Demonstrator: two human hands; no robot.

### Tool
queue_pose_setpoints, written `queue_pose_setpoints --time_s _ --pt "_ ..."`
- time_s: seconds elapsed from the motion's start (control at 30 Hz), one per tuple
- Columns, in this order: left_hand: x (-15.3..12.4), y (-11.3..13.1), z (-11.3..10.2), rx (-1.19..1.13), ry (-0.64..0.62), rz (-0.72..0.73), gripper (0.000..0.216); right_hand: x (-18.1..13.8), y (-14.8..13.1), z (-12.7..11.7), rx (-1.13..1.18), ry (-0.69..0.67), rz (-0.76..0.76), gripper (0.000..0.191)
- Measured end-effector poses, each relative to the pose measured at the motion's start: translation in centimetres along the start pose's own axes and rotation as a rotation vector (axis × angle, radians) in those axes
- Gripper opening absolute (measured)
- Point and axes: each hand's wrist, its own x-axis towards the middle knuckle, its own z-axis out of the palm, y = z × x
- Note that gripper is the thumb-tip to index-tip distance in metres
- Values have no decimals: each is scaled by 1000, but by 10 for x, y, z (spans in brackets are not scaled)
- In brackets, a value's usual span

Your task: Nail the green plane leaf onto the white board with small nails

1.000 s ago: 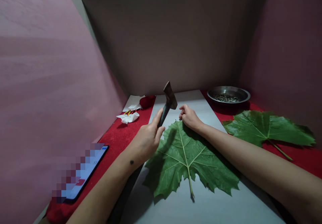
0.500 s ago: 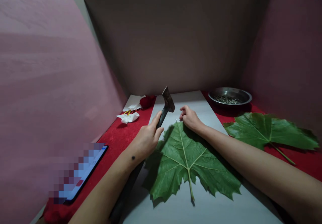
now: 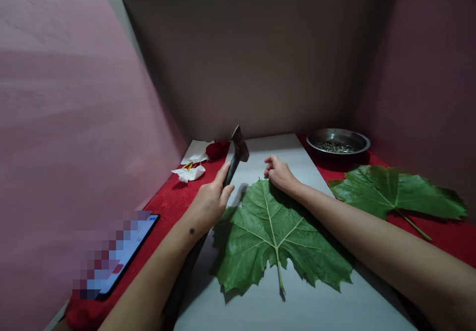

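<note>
My left hand (image 3: 211,199) is wrapped round the dark handle of a hammer (image 3: 240,145), its metal head raised above the white board. Below lies a large green leaf (image 3: 256,227), flat on the board with its stem towards me. A small nail (image 3: 259,178) stands upright at the leaf's far tip. Just right of that nail, my right hand (image 3: 279,173) rests over the leaf's upper edge, fingers curled and apart from the nail. The inside of its grip is hidden.
The white board (image 3: 282,145) crosses a red cloth (image 3: 163,199). At back right sits a metal bowl (image 3: 338,140) of nails, with a second leaf (image 3: 397,192) nearer. Left are a phone (image 3: 130,254), crumpled tissue (image 3: 189,173) and a red object (image 3: 215,150). Walls close in around.
The hammer and my left hand have shifted left and slightly up, away from the nail. My right hand stays curled beside the leaf tip. The view has shifted slightly.
</note>
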Motion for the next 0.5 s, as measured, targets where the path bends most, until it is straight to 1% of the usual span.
queue_pose_setpoints --time_s 0.13,0.17,0.23,0.3,0.4,0.5 --pt "21 -29 0 379 19 -169 59 9 1 -4 11 -100 46 36" --pt "26 -38 2 427 11 -202 60 11 1 -5 17 -129 54 35" --pt "33 -53 6 469 -25 -245 60 14 1 -8 28 -173 64 33" --pt "36 -66 12 476 -66 -263 58 15 0 -9 31 -187 68 32" --pt "36 -78 23 487 -115 -274 55 12 0 -9 8 -146 65 34" --pt "35 -85 30 489 -130 -278 56 7 -2 -6 -25 -97 55 36"
